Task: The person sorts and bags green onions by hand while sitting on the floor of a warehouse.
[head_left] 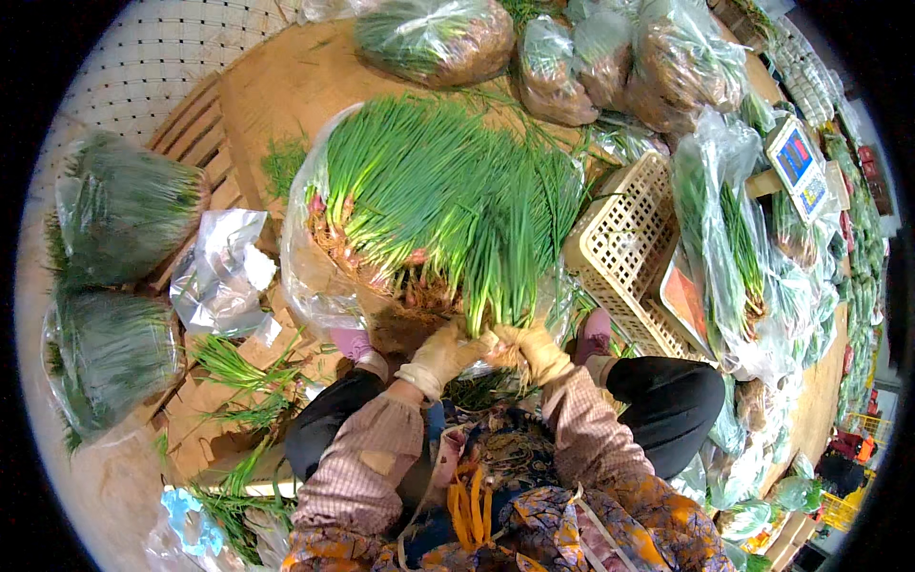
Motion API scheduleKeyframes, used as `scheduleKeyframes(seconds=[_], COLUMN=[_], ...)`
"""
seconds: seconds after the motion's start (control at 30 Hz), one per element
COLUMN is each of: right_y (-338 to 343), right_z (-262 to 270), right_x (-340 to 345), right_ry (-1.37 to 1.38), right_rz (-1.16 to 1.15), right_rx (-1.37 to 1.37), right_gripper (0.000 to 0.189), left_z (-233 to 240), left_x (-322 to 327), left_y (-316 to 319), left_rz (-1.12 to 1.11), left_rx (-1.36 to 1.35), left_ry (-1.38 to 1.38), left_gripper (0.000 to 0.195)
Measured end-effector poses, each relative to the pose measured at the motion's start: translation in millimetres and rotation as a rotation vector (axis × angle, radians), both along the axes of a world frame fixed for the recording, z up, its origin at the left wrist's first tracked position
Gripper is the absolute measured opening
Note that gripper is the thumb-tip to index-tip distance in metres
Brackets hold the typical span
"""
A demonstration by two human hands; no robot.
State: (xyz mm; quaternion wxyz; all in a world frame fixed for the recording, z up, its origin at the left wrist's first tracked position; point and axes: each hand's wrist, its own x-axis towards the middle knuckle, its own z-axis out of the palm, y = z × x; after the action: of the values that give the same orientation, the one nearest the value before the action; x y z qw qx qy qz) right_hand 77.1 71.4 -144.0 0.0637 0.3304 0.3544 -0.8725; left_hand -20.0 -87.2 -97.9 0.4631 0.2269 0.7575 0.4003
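My left hand (447, 355) and my right hand (535, 349), both in pale work gloves, meet at the root end of a bunch of scallions (500, 286). Its leaves point away from me, and the brown roots (506, 355) show between the gloves. Just beyond lies a large pile of scallions (407, 179), reddish bulbs towards me and to the left. An opened clear plastic bag (304, 293) lies beneath and around that pile. My fingers partly hide the bulbs of the bunch.
At right, a cream plastic crate (597, 247) stands beside bagged scallions (740, 243) and a digital scale display (797, 168). Filled bags (436, 43) line the far side. Two more bags (129, 214) sit at left, near crumpled plastic (221, 275) and loose scallions (239, 368).
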Motion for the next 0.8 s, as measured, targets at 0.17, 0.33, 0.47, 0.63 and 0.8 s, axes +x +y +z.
scheduleKeyframes(seconds=[0.17,0.33,0.47,0.63,0.8], right_y=[-25,-18,-14,-33,-40], right_z=[57,56,35,50,104], right_x=[26,41,51,68,65], right_ry=[0.108,0.173,0.228,0.306,-0.031], right_rz=[-0.064,0.018,0.270,0.342,-0.042], right_rx=[-0.144,0.000,0.655,0.806,0.289], right_gripper=[0.048,0.057,0.049,0.040,0.026], left_z=[-2,-14,8,6,20], left_x=[36,77,101,98,103], left_y=[8,9,1,-10,-14], left_rz=[0.479,0.407,0.539,0.811,0.649], left_rx=[0.422,0.933,0.819,0.572,0.485], left_ry=[-0.940,-1.332,-1.108,-0.822,-0.420], left_gripper=[0.027,0.029,0.023,0.015,0.013])
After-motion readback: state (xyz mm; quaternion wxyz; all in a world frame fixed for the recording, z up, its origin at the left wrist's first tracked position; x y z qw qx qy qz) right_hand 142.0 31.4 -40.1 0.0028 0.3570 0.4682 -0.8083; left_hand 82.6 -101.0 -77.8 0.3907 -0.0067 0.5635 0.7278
